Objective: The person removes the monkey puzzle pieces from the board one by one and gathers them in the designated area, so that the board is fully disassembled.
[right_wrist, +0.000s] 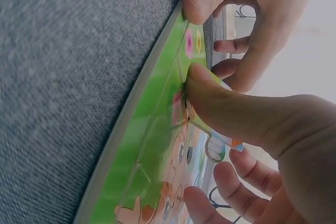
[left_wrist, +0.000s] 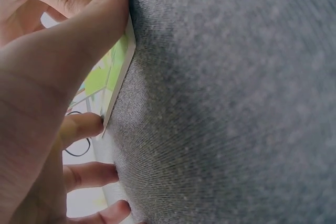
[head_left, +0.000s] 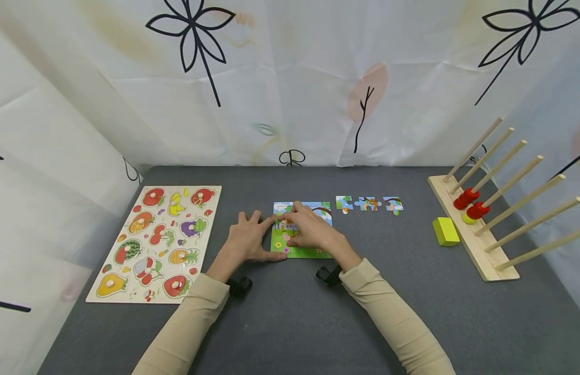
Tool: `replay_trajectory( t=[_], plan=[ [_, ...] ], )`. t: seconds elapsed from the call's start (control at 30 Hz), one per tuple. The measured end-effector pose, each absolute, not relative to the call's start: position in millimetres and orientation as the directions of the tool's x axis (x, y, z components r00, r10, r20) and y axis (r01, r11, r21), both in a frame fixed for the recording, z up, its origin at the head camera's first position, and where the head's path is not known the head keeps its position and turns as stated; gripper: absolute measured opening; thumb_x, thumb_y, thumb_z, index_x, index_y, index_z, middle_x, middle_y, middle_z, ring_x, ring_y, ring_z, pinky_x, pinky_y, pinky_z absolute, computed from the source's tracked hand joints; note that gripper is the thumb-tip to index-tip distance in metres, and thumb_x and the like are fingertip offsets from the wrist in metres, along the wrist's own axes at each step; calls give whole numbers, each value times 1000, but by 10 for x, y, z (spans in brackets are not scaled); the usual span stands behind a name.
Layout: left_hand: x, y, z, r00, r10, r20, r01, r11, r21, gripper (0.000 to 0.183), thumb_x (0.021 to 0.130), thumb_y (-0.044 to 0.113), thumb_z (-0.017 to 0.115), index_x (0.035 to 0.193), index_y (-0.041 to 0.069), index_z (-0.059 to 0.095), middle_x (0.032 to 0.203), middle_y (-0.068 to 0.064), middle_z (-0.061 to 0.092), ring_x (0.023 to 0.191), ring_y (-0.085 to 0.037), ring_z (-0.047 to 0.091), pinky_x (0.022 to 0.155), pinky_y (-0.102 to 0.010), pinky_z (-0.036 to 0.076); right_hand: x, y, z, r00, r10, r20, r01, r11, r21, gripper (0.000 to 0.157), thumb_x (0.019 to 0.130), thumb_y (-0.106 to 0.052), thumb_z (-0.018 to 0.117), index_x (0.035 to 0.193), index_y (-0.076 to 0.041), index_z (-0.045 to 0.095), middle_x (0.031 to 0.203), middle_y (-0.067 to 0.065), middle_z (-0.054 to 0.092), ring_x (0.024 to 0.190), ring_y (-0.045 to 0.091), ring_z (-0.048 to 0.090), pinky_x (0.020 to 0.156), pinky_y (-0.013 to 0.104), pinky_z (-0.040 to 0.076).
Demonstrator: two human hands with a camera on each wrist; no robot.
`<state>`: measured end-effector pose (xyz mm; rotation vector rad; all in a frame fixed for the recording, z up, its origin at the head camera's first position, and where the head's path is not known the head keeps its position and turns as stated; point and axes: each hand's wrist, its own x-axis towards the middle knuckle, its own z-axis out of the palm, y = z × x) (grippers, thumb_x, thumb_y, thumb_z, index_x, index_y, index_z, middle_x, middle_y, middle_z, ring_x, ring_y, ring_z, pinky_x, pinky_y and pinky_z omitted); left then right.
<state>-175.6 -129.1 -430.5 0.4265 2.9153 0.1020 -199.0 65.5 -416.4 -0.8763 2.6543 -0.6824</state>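
By the right edge of the table (head_left: 280, 317) stands a pale wooden peg rack (head_left: 472, 240) with smooth red beads (head_left: 465, 199), a boxy yellow block (head_left: 445, 232) just beside its base; a flat fruit board (head_left: 153, 247) lies along the left edge. Three interlocking puzzle pieces (head_left: 368, 203) sit toward the far edge. Mid-table, on grey ribbed cloth (left_wrist: 210, 103), lies the thin picture puzzle (head_left: 313, 254), partly covered by the right hand (head_left: 315, 230), which pinches a raised piece (right_wrist: 216, 147); the left hand (head_left: 247, 238), spread, touches its near-left corner.
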Motion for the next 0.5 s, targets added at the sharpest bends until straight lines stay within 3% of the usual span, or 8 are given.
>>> replay_trajectory(
  t=[0.27, 0.5],
  plan=[
    [-1757, -1294, -4312, -940, 286, -186, 274, 957, 90, 104, 71, 81, 72, 156, 27, 44, 140, -15, 52, 116, -40, 48, 72, -50, 55, -1998, 674, -4151, -766, -637, -84, -523, 694, -496, 57, 88, -18, 82, 142, -15, 62, 115, 9, 54, 97, 20, 50, 84, 36, 48],
    [-1758, -1283, -4308, -941, 282, -188, 270, 959, 89, 104, 71, 81, 73, 155, 27, 46, 138, -15, 52, 117, -40, 49, 72, -49, 55, -2000, 656, -4107, -761, -640, -105, -537, 712, -453, 66, 85, -18, 84, 146, -22, 58, 116, 8, 54, 96, 19, 49, 80, 33, 49]
  ],
)
